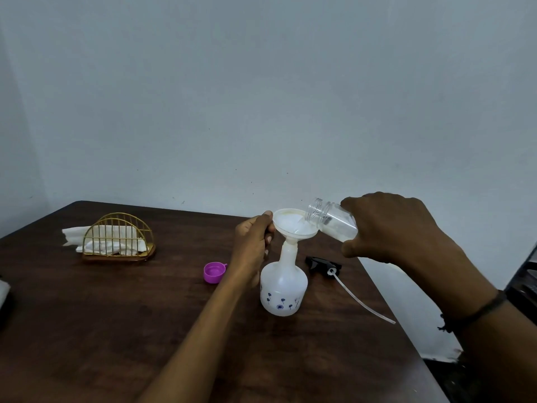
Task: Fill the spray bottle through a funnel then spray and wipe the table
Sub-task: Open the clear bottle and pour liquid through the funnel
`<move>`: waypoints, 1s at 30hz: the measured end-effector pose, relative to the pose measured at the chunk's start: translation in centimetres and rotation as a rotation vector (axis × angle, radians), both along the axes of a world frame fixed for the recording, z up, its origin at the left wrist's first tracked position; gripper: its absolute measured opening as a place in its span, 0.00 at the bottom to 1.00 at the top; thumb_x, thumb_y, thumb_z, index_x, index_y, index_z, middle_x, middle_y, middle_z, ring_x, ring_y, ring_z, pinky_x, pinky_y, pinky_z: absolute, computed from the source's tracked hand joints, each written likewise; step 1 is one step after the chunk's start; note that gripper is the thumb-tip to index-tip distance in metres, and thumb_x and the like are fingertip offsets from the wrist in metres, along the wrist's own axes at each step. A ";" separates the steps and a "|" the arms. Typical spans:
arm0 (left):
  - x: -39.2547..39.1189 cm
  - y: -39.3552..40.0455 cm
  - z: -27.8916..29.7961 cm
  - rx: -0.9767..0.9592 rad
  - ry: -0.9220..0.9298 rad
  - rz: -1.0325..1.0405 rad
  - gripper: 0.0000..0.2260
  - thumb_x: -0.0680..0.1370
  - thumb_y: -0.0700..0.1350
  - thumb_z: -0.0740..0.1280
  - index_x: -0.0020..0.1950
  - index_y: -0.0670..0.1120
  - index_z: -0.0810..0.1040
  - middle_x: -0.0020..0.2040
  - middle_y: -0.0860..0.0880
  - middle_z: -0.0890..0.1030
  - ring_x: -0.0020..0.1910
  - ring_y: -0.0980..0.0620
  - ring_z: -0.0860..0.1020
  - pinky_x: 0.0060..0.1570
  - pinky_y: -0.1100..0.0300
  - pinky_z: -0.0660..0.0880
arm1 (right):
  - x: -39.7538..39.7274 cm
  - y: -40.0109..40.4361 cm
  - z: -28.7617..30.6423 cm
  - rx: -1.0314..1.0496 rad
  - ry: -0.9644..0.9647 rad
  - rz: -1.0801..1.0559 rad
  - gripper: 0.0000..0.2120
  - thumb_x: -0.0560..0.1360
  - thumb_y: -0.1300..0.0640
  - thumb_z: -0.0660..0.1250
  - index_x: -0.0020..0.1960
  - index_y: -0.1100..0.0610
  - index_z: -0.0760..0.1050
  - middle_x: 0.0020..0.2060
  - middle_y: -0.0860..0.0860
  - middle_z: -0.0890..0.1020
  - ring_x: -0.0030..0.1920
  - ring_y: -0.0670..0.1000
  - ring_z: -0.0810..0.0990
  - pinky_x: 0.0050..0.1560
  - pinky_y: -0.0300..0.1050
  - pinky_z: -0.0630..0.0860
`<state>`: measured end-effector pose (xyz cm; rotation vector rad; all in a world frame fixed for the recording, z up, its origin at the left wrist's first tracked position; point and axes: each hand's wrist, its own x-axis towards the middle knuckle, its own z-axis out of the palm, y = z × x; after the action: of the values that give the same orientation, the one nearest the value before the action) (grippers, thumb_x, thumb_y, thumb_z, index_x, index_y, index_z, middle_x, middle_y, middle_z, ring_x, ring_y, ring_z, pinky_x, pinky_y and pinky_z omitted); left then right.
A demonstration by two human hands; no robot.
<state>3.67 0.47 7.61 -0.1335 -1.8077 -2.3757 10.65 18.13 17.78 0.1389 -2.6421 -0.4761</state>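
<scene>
A white spray bottle with small blue flower prints stands upright on the dark wooden table. A white funnel sits in its neck. My left hand grips the funnel's left rim. My right hand holds a clear plastic bottle, tilted with its mouth over the funnel, and clear liquid lies in the funnel. The black spray head with its white dip tube lies on the table to the right of the bottle.
A purple cap lies left of the spray bottle. A gold wire holder with white tissues stands at the back left. The table's right edge runs close behind the dip tube. A dark object sits at the left border.
</scene>
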 end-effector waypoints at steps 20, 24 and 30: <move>0.0 0.0 0.0 -0.006 0.001 0.003 0.18 0.80 0.50 0.62 0.31 0.47 0.70 0.26 0.52 0.67 0.23 0.58 0.61 0.21 0.67 0.59 | -0.1 0.3 -0.1 0.031 0.017 0.002 0.17 0.64 0.43 0.70 0.50 0.47 0.72 0.38 0.46 0.73 0.41 0.52 0.74 0.30 0.40 0.56; 0.0 0.0 0.0 -0.009 0.008 0.004 0.17 0.81 0.49 0.62 0.32 0.47 0.70 0.27 0.51 0.66 0.23 0.58 0.61 0.21 0.67 0.59 | -0.1 0.3 -0.1 0.039 0.033 0.009 0.18 0.65 0.43 0.70 0.52 0.46 0.73 0.39 0.45 0.73 0.44 0.52 0.76 0.29 0.40 0.55; 0.1 0.1 0.0 -0.005 0.005 0.003 0.17 0.81 0.50 0.62 0.32 0.47 0.70 0.27 0.51 0.67 0.23 0.58 0.61 0.22 0.67 0.59 | -0.1 0.3 -0.1 0.052 0.036 0.014 0.20 0.65 0.43 0.70 0.56 0.46 0.74 0.40 0.45 0.73 0.46 0.52 0.78 0.31 0.41 0.56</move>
<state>3.73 0.54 7.59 -0.1370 -1.8102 -2.3668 10.56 18.40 17.71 0.1636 -2.5925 -0.5382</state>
